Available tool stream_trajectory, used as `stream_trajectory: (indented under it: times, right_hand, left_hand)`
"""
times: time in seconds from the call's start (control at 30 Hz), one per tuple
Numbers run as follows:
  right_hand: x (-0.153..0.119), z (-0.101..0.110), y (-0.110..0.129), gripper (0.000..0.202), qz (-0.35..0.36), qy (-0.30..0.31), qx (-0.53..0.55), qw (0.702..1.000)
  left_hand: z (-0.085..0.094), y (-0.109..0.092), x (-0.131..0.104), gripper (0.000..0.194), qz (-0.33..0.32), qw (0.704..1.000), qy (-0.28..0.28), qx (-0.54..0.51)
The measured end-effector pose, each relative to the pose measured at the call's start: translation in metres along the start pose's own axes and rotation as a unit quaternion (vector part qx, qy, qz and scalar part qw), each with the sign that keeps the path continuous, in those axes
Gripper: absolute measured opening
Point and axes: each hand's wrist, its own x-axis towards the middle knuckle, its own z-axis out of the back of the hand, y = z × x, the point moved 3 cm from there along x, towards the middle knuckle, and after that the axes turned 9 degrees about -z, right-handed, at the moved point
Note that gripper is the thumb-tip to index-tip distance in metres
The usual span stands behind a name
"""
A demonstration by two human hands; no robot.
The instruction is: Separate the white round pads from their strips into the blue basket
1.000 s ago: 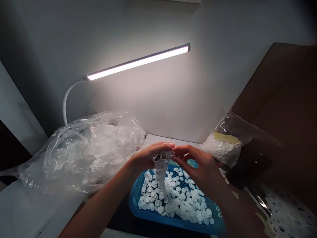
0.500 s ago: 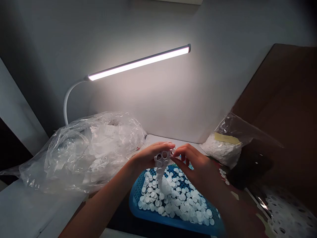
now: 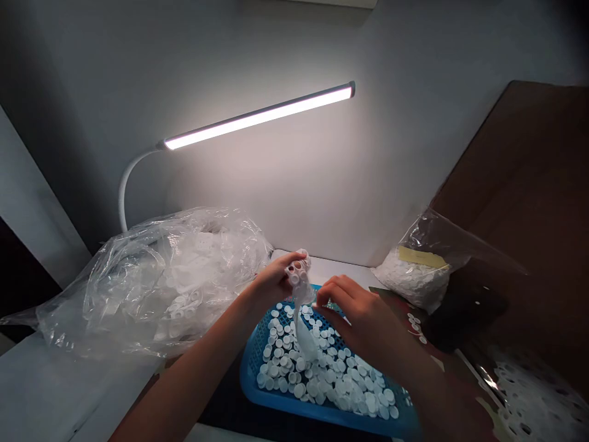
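Note:
My left hand (image 3: 276,274) grips a soft white sheet (image 3: 299,273) with round holes and round pieces in it. The sheet's long lower end hangs down over the blue basket (image 3: 246,368). Many small white discs (image 3: 340,387) lie loose inside the basket. Slightly right of the hanging strip, my right hand (image 3: 352,307) is above the basket, apart from the sheet. Its fingers are curled, with thumb and fingertips close together. A pale speck shows at the tips, too small to name.
A large clear plastic bag (image 3: 184,276) of white pieces fills the left side. Another bag (image 3: 414,279), with a yellow label, stands at the back right. A few discs (image 3: 416,327) and a pile of holed white sheets (image 3: 538,399) lie on the right. A lamp (image 3: 260,116) shines above.
My right hand has come away from the sheet and moved slightly down. My left hand has shifted back and a little left with the sheet, which now hangs more stretched out.

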Motion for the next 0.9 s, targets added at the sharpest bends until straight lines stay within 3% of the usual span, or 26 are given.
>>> stream_trajectory:
  times: [0.17,0.3,0.47,0.57,0.7,0.9]
  right_hand:
    - [-0.006,-0.001,0.006,0.006,-0.014,0.081,0.043,0.996]
    - [-0.004,-0.003,-0.004,0.006,-0.048,0.097,0.034,0.994]
    - [0.001,-0.001,-0.016,0.022,-0.098,0.052,0.067,0.992]
    - [0.003,0.003,-0.017,0.022,-0.101,0.007,0.085,0.991]
    - [0.004,0.005,-0.013,0.012,-0.079,0.009,0.124,0.989]
    - [0.002,0.005,-0.012,0.010,-0.079,0.011,0.176,0.981]
  left_hand:
    - [0.018,-0.013,0.003,0.032,-0.018,1.000,-0.021,0.003]
    - [0.014,-0.013,-0.002,0.025,0.002,1.000,-0.012,0.020]
    - [-0.001,-0.008,-0.012,0.017,0.049,0.997,0.023,0.048]
    - [-0.010,-0.006,-0.018,0.012,0.073,0.992,0.079,0.069]
    - [-0.018,-0.005,-0.024,0.010,0.056,0.979,0.170,0.099]
    - [-0.023,-0.007,-0.029,0.011,0.028,0.979,0.189,0.069]
